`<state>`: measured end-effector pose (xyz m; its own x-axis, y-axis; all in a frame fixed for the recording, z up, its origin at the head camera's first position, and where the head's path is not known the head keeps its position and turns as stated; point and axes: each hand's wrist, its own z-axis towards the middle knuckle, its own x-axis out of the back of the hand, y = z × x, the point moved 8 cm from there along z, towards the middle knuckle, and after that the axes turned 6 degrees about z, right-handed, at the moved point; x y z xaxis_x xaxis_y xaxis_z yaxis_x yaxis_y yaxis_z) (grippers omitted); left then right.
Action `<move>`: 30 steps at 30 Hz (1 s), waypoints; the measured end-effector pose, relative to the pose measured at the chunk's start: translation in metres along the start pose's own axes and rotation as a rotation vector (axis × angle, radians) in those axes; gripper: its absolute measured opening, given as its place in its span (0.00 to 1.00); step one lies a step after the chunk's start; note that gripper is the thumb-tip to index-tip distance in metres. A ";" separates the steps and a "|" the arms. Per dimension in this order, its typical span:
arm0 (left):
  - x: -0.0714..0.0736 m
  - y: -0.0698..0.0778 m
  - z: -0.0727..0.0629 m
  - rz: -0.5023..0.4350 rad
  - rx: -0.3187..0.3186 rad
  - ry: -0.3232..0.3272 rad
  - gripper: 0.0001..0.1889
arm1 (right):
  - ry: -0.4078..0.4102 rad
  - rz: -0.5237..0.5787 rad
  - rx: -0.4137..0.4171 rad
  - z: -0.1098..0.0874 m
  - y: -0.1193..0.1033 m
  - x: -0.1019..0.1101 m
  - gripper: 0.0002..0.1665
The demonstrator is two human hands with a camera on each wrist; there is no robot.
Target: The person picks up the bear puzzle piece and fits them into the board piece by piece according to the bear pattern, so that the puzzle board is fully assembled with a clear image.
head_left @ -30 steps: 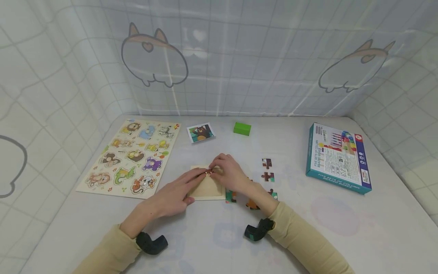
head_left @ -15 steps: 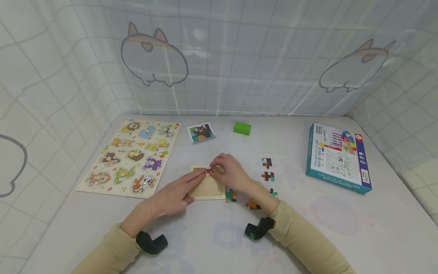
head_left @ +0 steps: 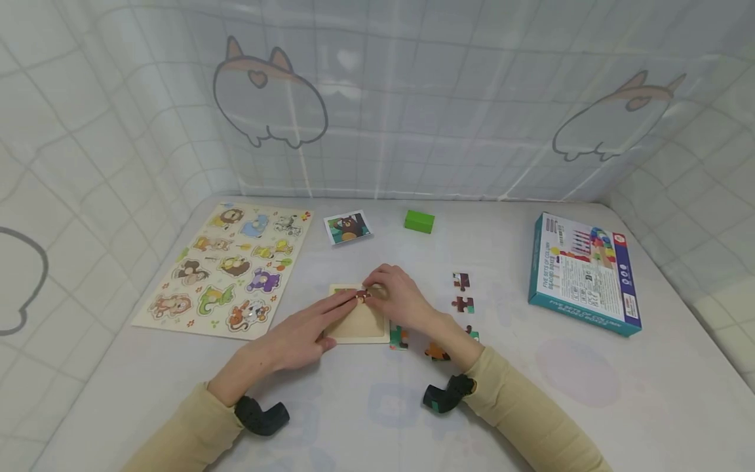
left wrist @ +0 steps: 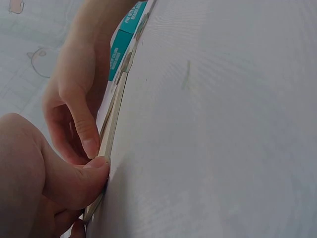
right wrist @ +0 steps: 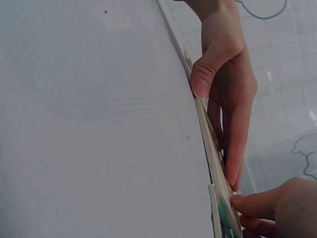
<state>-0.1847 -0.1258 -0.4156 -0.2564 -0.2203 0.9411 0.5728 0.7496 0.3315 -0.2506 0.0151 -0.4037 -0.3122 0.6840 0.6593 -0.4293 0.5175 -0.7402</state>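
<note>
A small square wooden puzzle tray (head_left: 361, 339) lies in front of me, a green bit showing at its top left. My left hand (head_left: 297, 335) reaches over its left side with straight fingers, fingertips at a brown puzzle piece (head_left: 362, 296) near the upper edge. In the right wrist view, the left thumb (right wrist: 201, 89) rests at the tray's near edge. My right hand (head_left: 402, 298) comes from the right with bent fingers, thumb and fingertips pinching that brown piece. Its underside is hidden.
Loose puzzle pieces (head_left: 463, 305) lie right of the tray, some partly under the right forearm. An animal puzzle board (head_left: 236, 262) is at left. Behind are a bear picture card (head_left: 348, 227) and a green block (head_left: 419, 221). A teal-edged box (head_left: 584, 272) lies at right.
Both hands stay at the tray with only slight finger movement around the brown piece. The whole head view has shifted very slightly.
</note>
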 end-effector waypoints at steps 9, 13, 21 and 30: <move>-0.003 -0.002 0.001 -0.023 0.002 -0.029 0.39 | 0.018 0.030 0.026 -0.012 -0.011 0.010 0.14; -0.002 -0.003 0.001 -0.032 0.013 -0.036 0.39 | 0.018 0.047 0.022 -0.024 -0.013 0.023 0.17; -0.004 -0.003 0.000 -0.029 0.024 -0.042 0.39 | 0.080 0.055 -0.031 -0.049 0.015 0.060 0.21; -0.002 -0.002 0.001 -0.031 0.029 -0.035 0.39 | 0.127 0.078 -0.092 -0.072 0.042 0.099 0.22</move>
<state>-0.1862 -0.1261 -0.4181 -0.3005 -0.2221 0.9276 0.5419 0.7605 0.3577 -0.2384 0.1417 -0.3791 -0.2292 0.7805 0.5817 -0.3267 0.5012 -0.8013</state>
